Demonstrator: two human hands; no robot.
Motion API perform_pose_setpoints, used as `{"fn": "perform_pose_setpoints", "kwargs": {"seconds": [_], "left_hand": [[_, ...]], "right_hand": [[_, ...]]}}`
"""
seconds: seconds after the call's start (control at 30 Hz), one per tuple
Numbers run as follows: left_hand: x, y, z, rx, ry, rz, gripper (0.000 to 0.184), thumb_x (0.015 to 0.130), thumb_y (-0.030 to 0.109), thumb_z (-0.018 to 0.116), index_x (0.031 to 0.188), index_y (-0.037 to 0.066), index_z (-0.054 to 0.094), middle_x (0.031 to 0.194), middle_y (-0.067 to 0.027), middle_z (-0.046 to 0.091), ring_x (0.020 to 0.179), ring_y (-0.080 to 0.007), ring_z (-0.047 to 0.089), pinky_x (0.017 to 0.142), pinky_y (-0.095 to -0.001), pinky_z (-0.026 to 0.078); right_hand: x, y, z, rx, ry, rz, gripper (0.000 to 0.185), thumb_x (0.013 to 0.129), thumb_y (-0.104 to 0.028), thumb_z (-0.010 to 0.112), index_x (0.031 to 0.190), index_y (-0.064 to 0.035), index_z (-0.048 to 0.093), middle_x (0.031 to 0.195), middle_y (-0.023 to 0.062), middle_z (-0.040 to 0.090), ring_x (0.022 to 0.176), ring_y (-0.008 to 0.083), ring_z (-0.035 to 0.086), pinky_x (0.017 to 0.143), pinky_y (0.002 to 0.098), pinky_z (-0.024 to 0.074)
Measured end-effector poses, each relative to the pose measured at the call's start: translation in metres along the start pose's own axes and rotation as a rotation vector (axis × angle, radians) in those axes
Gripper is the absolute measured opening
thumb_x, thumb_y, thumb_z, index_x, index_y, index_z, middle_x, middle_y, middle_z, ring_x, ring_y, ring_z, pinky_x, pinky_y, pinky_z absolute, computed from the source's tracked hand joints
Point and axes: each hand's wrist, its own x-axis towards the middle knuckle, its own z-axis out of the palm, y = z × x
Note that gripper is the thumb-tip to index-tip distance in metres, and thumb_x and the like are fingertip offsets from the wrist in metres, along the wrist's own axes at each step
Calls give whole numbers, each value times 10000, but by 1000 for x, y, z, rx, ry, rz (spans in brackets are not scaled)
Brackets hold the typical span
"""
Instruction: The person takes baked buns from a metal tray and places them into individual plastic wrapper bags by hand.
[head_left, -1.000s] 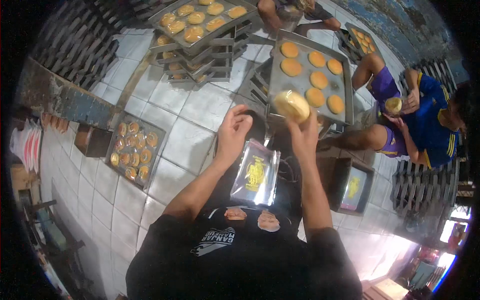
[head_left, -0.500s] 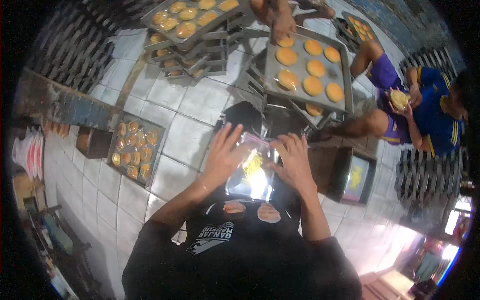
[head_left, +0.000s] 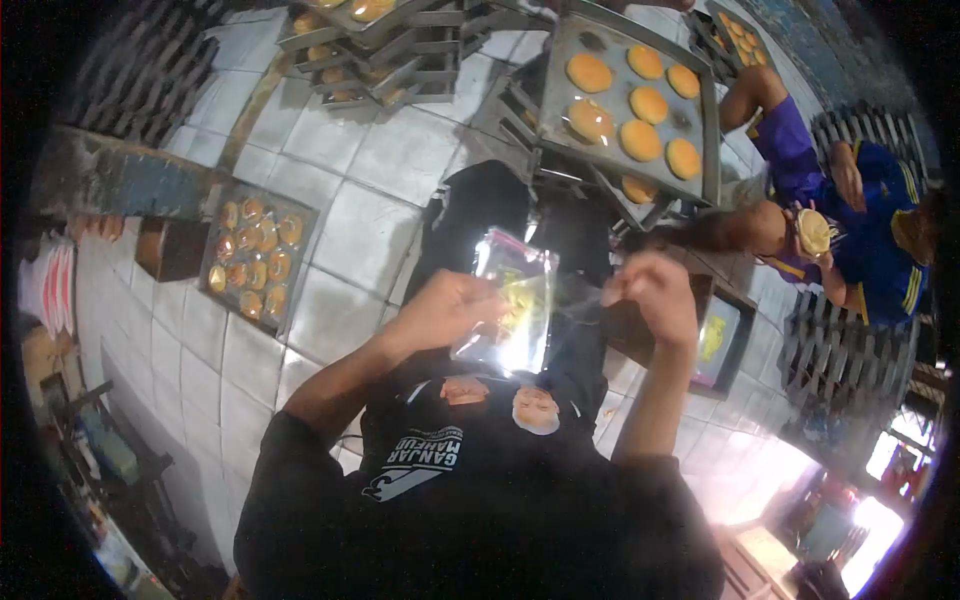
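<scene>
A stack of clear plastic bags (head_left: 530, 265) with yellow print lies on my lap, its surface shining with glare. My left hand (head_left: 450, 312) grips the stack's left side, fingers closed at its edge. To the right of the stack, my right hand (head_left: 660, 295) is raised, its fingertips pinched and slightly blurred by motion. A faint, see-through sheet, seemingly one clear plastic bag (head_left: 580, 298), stretches between those fingertips and the stack.
Ahead stands a stack of trays whose top tray (head_left: 610, 165) holds round buns. More stacked trays (head_left: 390, 65) are at the upper left. A tray of glossy buns (head_left: 255, 255) lies left. At right, a seated co-worker (head_left: 880, 225) holds a bun near a box of bags (head_left: 715, 340).
My right hand has left the stack and moved right, with thin clear plastic trailing from its fingers. My left hand has closed on the stack's side. Another person's hand has left the bun tray.
</scene>
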Motion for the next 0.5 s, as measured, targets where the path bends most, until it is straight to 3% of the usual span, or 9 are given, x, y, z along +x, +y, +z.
{"fn": "perform_pose_setpoints", "kwargs": {"seconds": [0.07,0.13,0.17,0.23,0.3,0.33,0.4,0.43,0.5], "left_hand": [[17,-1,-12,-303,146,81,120,1003,133,669,1008,23,717,812,-68,730,642,-119,685,590,-281,544],[37,8,-32,-437,337,156,241,1036,245,657,907,42,678,811,-82,737,689,-133,692,647,-261,548],[44,12,-36,-447,346,131,241,1036,245,657,907,42,678,811,-82,737,689,-133,692,647,-261,548],[66,19,-34,-777,468,245,240,1048,259,637,1070,22,667,878,-118,740,698,-140,698,652,-276,566],[79,0,-26,-765,431,186,261,1050,277,634,1067,18,669,889,-123,741,706,-143,698,665,-277,568],[85,-8,-23,-749,420,153,283,1053,295,632,1063,14,670,899,-128,742,714,-146,699,679,-277,570],[88,-16,-23,-693,454,168,271,1052,280,632,1062,12,672,897,-129,743,706,-145,697,680,-287,575],[89,-16,-21,-703,465,172,266,1049,275,637,1064,12,674,898,-123,744,705,-144,696,673,-286,575],[89,-12,-20,-730,491,182,245,1043,254,647,1076,14,680,891,-99,742,693,-138,688,659,-284,572]], "right_hand": [[30,35,-30,12,411,235,191,971,-198,681,931,-13,705,878,79,724,791,177,685,738,334,559],[36,92,-97,-972,322,341,226,992,-243,673,916,-32,693,817,36,666,734,135,628,676,322,526],[45,95,-113,-1039,265,347,244,1003,-266,670,908,-41,687,787,15,637,705,114,599,645,317,510],[74,64,-120,-680,251,234,260,1016,-296,668,898,-64,680,755,-56,556,680,63,515,589,275,437],[119,34,-133,-683,290,108,255,1026,-279,661,910,-53,672,763,-65,547,684,51,514,590,249,406],[154,53,-177,-777,300,1,289,1048,-291,621,928,-32,666,758,-43,561,696,60,529,615,249,415],[209,53,-210,-867,346,6,428,1033,-403,589,1055,5,717,899,126,727,825,206,678,718,366,513],[224,65,-219,-851,322,18,428,1033,-403,589,1055,5,717,899,126,727,825,206,678,718,366,513],[262,82,-229,-1184,486,-40,525,998,-475,615,1169,13,711,1094,247,742,1041,314,721,822,434,547]]}}
